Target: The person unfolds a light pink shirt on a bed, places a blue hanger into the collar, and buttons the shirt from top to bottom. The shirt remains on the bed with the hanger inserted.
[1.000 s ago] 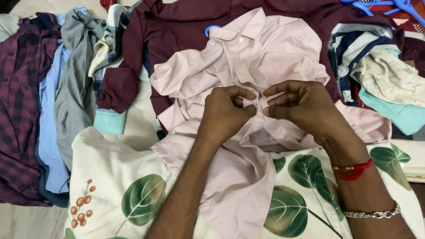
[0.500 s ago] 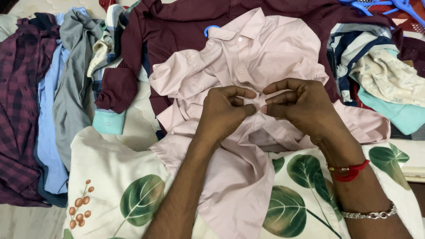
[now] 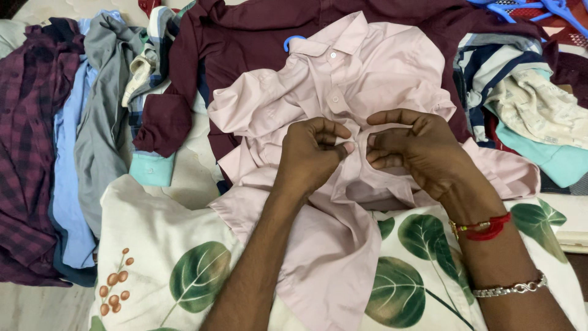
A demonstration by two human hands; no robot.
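Pink shirt (image 3: 343,79) lies over the leaf-print pillow (image 3: 184,270); left hand (image 3: 312,153) and right hand (image 3: 416,147) pinch its button placket (fingertips pressed together), steadying both edges.

Shirt (image 3: 367,67) at frame centre, lying on a larger shirt (image 3: 245,37) that spreads toward the top. Left hand (image 3: 309,153) and right hand (image 3: 422,147) meet on its front placket, fingertips pinching the cloth between them. Its lower hem drapes over a pillow (image 3: 159,257) along the bottom. Heap of garments (image 3: 67,141) at left edge; another heap (image 3: 527,104) at right; hangers (image 3: 539,9) upper right.
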